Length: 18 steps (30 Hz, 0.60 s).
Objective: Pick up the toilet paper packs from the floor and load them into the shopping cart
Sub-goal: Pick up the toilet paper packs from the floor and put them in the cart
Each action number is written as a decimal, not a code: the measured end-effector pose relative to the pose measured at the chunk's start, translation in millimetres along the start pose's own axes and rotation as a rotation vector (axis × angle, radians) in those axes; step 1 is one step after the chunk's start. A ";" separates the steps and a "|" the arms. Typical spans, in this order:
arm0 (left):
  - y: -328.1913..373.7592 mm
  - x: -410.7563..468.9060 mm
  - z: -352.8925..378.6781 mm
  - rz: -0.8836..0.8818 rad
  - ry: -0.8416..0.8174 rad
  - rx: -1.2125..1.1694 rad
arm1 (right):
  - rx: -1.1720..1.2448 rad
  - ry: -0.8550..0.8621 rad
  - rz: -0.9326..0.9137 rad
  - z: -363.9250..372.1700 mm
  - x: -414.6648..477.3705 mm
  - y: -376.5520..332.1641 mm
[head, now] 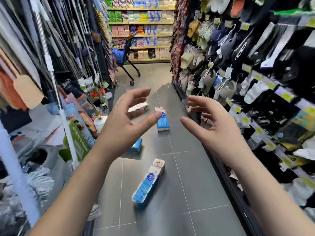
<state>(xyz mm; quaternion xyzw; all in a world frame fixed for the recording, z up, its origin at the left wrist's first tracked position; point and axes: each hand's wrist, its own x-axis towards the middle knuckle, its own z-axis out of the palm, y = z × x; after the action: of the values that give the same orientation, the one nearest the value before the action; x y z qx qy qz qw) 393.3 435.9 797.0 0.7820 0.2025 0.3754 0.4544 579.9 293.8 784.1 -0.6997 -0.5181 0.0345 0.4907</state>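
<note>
Several blue-and-white toilet paper packs lie on the grey tiled aisle floor. The nearest pack (148, 183) lies lengthwise below my hands. A second pack (136, 145) is partly hidden by my left wrist. A third pack (162, 120) lies beyond, between my hands, and a fourth pack (139, 107) shows behind my left fingers. My left hand (126, 120) and my right hand (213, 125) are both held out above the floor, fingers spread, holding nothing. The shopping cart (123, 54) stands at the far end of the aisle with blue goods inside.
Mops and brooms (51, 48) hang along the left side, with boxes and a white pot (100, 122) at floor level. Slippers and socks on hooks (238, 74) fill the right rack. Shelves of tissue packs (144, 31) close the aisle's far end.
</note>
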 end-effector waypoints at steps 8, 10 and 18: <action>-65.3 83.0 -17.1 -0.047 -0.041 -0.021 | -0.003 -0.012 0.047 47.7 83.2 33.8; -77.5 100.1 -17.3 -0.055 -0.037 -0.012 | 0.003 -0.020 0.050 56.2 102.3 44.2; -109.9 170.4 -0.8 -0.104 0.017 0.020 | 0.080 -0.084 0.020 77.2 184.5 103.4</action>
<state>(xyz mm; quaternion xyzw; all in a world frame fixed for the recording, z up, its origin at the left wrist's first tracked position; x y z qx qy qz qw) 503.8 603.9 771.1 0.7715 0.2507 0.3560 0.4638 693.5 485.9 754.4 -0.6827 -0.5293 0.0892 0.4958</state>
